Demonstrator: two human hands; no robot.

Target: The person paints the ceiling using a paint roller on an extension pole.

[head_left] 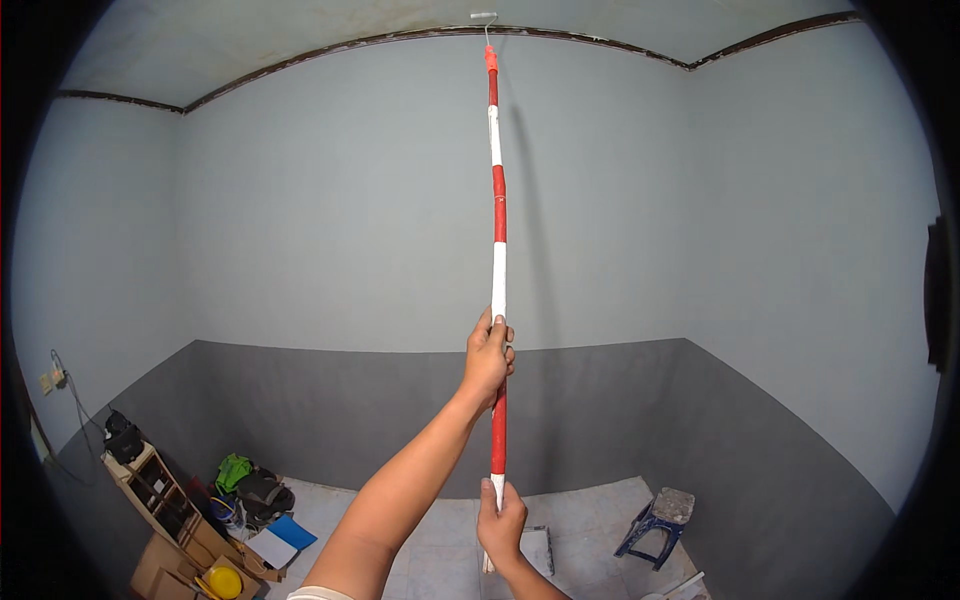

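Observation:
A long pole (pixel 499 275) banded in red and white stands nearly upright in front of me. My left hand (pixel 488 358) is wrapped round it at mid-length. Lower down, my right hand (pixel 502 520) grips it close to its bottom end. At its top a small paint roller (pixel 483 16) on a wire frame with a red handle is fixed. The roller reaches the ceiling (pixel 330 22), just past the dark trim (pixel 400 36) along the top of the far wall; whether it touches the ceiling I cannot tell.
A blue stool (pixel 655 525) stands at right on the tiled floor (pixel 430 560). Behind my right hand lies a paint tray (pixel 538 550). At lower left are a wooden shelf (pixel 160 490), bags (pixel 262 495), a blue folder (pixel 293 531) and a yellow round object (pixel 222 582).

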